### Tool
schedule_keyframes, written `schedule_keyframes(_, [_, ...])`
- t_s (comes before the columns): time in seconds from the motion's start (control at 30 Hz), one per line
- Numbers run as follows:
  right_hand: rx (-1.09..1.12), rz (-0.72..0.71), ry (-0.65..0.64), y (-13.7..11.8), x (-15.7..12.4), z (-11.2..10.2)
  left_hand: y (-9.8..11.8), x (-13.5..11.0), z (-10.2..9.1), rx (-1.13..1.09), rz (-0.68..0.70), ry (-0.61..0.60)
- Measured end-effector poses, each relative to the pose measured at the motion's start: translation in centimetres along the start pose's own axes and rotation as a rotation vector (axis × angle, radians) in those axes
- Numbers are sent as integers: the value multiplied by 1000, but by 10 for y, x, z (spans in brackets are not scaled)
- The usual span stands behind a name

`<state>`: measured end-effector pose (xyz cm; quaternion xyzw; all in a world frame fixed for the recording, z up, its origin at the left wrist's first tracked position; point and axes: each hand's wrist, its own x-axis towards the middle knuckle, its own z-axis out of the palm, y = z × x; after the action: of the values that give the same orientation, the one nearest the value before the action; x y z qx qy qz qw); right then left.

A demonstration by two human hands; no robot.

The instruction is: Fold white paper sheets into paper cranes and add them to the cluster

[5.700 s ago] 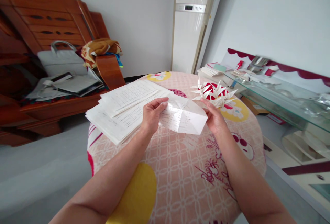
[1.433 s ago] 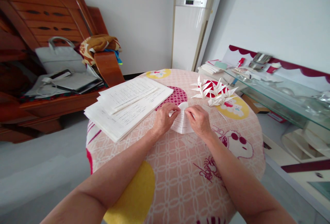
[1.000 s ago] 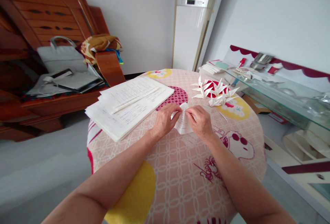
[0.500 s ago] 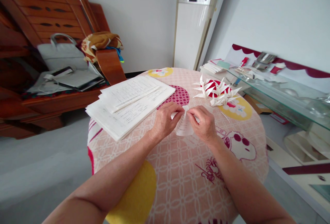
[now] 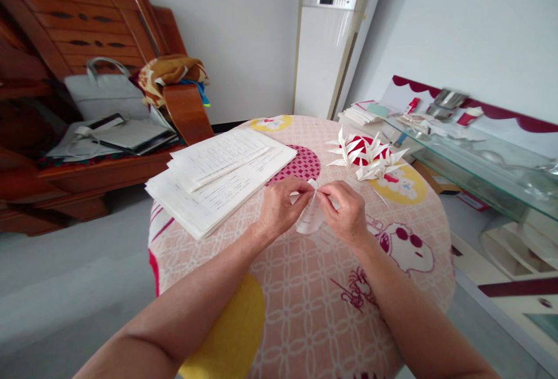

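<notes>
A small sheet of thin white paper [image 5: 310, 220] with faint writing is pinched between my two hands above the table. My left hand [image 5: 282, 203] grips it from the left with thumb and fingertips together. From the right, my right hand [image 5: 346, 209] pinches it close to the same spot, the fingertips almost meeting. The paper bends and hangs down below the fingers; part of it is hidden behind them. Beyond my right hand stand several folded white paper cranes [image 5: 370, 155], grouped near the table's far right edge.
A stack of written papers [image 5: 226, 175] lies left of my hands on the round table's patterned cloth [image 5: 300, 292]. A thin white strip [image 5: 381, 197] lies near the cranes. To the right is a cluttered glass shelf [image 5: 475, 158]; at left, a wooden bench [image 5: 187, 114] holds a bag [image 5: 107, 97].
The paper's lower part has curved and shifted slightly between my hands. Both hands keep their pinch, with fingertips a little closer together. The stack and cranes stay where they were.
</notes>
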<state>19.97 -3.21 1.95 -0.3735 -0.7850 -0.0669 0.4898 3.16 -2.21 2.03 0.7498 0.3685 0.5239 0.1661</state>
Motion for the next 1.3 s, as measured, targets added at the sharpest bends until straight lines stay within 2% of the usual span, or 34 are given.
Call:
schedule_keyframes(0.37, [-33,-7,48,-5,-1,-2,9,0,-7,-69,6,-53])
schedule_keyframes(0.73, [2,-33,61,-8,-2,1,4,-6,0,23,57,91])
schedule_keyframes(1.07, [-14,-24,30,-6,-2,-1,2,-4,-3,124,201,38])
schedule_keyframes(1.3, [-23,-18,15,-6,-1,-1,1,-4,-4,144,148,69])
